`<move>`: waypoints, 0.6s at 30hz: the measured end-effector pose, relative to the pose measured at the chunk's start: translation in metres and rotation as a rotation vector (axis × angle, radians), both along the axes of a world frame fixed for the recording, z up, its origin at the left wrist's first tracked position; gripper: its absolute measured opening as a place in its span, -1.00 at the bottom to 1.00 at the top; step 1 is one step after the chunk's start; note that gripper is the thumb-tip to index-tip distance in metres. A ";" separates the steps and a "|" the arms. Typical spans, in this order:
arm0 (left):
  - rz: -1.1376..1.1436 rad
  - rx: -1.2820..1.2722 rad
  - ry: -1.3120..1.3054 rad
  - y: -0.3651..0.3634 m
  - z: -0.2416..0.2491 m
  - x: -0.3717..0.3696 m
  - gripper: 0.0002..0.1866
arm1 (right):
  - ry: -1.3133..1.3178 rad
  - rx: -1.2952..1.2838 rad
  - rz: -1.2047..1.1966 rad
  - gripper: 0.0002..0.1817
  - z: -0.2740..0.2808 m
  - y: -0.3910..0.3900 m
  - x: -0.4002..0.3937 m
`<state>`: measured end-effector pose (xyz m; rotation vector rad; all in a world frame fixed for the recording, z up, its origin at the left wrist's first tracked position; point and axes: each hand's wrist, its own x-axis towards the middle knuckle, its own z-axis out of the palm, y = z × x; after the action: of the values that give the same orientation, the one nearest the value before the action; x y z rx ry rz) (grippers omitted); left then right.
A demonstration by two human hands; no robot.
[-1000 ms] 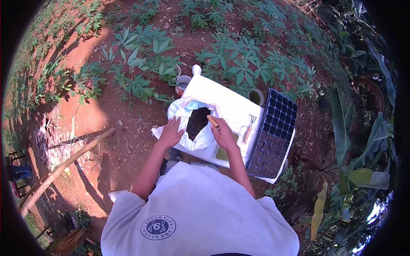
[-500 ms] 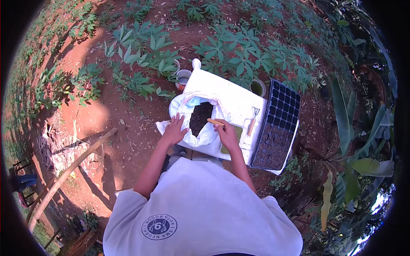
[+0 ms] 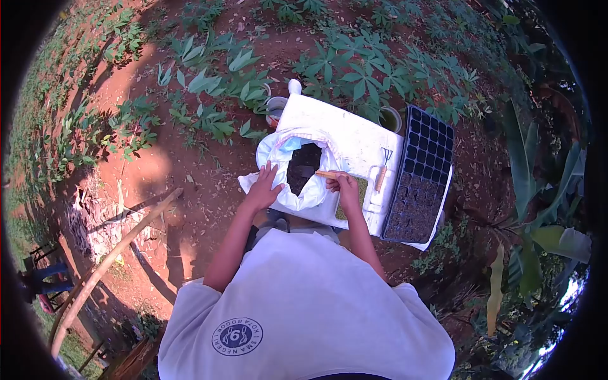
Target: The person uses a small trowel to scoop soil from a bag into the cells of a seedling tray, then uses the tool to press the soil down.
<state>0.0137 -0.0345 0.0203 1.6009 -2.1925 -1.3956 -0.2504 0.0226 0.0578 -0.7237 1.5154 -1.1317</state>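
Observation:
A white plastic bag with its mouth rolled open holds dark soil. My left hand lies with fingers spread on the bag's near left rim. In my right hand, at the bag's right side, is the wooden handle of a small trowel. The handle points left over the opening, and a dark blade shape shows faintly against the soil. A small hand fork with a wooden handle lies on the white table to the right.
A black seedling tray stands at the table's right edge, its nearer cells filled with soil. Behind the table are a bucket and a pot. Leafy plants grow beyond, and a wooden pole slants at left.
My right hand has shifted slightly right and turned, and the trowel handle now lies more level over the bag. My left hand stays on the rim. The whole view has shifted a little.

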 end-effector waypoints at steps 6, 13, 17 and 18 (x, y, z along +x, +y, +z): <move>-0.002 -0.048 0.037 0.000 -0.007 0.002 -0.24 | -0.057 0.020 -0.059 -0.67 -0.011 0.000 -0.004; 0.003 -0.031 0.049 -0.001 -0.004 0.003 -0.23 | -0.084 -0.009 -0.076 -0.68 -0.007 0.003 -0.004; 0.027 -0.033 0.063 0.002 -0.006 0.001 -0.25 | 0.031 -0.083 0.004 -0.72 -0.009 0.005 0.003; 0.029 -0.034 0.061 0.002 -0.007 0.000 -0.25 | 0.030 -0.084 0.006 -0.72 -0.009 0.005 0.005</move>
<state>0.0138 -0.0324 0.0133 1.5511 -2.1389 -1.3729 -0.2452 0.0279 0.0489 -0.8047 1.4966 -1.1904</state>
